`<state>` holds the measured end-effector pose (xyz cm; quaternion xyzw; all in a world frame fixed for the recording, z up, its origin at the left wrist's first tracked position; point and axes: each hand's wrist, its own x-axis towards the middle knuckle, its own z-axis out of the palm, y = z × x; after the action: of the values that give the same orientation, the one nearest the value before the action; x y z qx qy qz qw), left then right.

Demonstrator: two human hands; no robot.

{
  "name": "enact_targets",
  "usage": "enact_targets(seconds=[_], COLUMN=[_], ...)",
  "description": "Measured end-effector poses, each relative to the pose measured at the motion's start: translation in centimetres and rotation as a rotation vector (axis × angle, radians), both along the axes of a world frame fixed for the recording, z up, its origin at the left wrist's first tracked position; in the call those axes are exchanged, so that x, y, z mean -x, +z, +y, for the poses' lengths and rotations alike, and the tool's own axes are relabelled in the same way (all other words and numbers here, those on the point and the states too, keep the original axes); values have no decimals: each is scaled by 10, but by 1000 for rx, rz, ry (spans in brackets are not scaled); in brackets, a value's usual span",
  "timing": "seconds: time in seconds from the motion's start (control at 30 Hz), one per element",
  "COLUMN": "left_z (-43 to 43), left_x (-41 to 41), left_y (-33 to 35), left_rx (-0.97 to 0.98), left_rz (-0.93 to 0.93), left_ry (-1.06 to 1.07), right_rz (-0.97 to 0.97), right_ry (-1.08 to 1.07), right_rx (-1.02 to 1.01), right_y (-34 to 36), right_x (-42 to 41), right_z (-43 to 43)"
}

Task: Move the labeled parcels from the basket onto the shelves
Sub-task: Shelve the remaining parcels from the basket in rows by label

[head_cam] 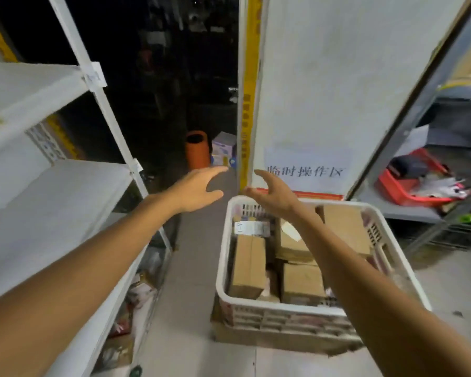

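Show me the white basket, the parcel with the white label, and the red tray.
white basket (283, 307): head view, on its near rim.
labelled parcel (252, 228): head view, on its white label.
red tray (400, 190): head view, on its front wall.

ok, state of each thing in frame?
left hand: open, holding nothing.
right hand: open, holding nothing, over the basket's far rim.
white basket: full of parcels.
cardboard parcels: closed, in the basket.
A-1 labelled parcel: in the basket, label up.
orange bin: upright, top open.
red tray: on grey shelf, cluttered.

Right hand (276, 194) seemingly above basket (221, 262)
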<state>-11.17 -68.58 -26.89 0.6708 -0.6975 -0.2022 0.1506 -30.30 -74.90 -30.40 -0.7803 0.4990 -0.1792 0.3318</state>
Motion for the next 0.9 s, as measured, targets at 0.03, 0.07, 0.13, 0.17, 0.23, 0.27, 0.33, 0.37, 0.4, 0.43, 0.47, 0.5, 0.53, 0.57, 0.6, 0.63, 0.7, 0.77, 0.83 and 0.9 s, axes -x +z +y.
enact_targets(seconds=[0.03, 0.07, 0.13, 0.17, 0.23, 0.27, 0.33, 0.37, 0.4, 0.43, 0.47, 0.5, 0.53, 0.57, 0.6, 0.63, 0.7, 0.77, 0.83, 0.9], left_z=[-6, -10, -15, -18, -24, -30, -43, -50, -58, -66, -76, -86, -97, -107, -117, -125, -142, -159, -172, -181], left_x=[19, 38, 72, 86, 110, 120, 135, 142, 148, 154, 159, 164, 168, 173, 178, 184, 198, 212, 227, 243], left_y=[-13, -26, -49, -60, -77, -87, -103, -110, -115, -120, -127, -134, -140, -147, -155, -161, -177, -194, -211, -225], left_rx=[-23, -45, -62, -80, -149, -181, -223, -234, -240, -246, -253, -261, -272, -289, -303, -316, -338, -356, -394, -444], left_rz=[27, 48, 90, 107, 106, 104, 102, 86, 54, 25, 8, 10, 25, 41, 52, 58, 69, 85, 104, 114], left_ry=[-23, -47, -69, -87, -131, -143, -176, -191, -209, -228, -249, -266, -273, -276, -274, -267, -265, -274, -253, -245], right_rz=[-11, -27, -65, -72, -42, -33, -30, -30, -28, -21, -10, 3, 13, 22, 30, 39, 47, 57, 69, 73], right_ry=[-15, -32, -59, -77, -112, -132, -180, -197, -213, -228, -244, -261, -285, -313, -335, -346, -376, -410, -429, -436], right_rx=[-12, -33, -77, -103, -147, -176, -230, -244, -257, -269, -277, -281, -291, -306, -326, -346, -387, -416, -433, -451], right_y=[-10, -21, -40, -49, -62, -69, -84, -91, -97, -102, -108, -112, -116, -121, -126, -131, -141, -152, -164, -177], right_x=[20, 40, 75, 91, 120, 131, 151, 159, 167, 174, 180, 186, 192, 198, 203, 209, 223, 239, 257, 275], right_z=[0, 2, 8, 10, 14, 13, 6, 2, -3, -8, -13, -19, -25, -30, -36, -41, -52, -62, -74, -88])
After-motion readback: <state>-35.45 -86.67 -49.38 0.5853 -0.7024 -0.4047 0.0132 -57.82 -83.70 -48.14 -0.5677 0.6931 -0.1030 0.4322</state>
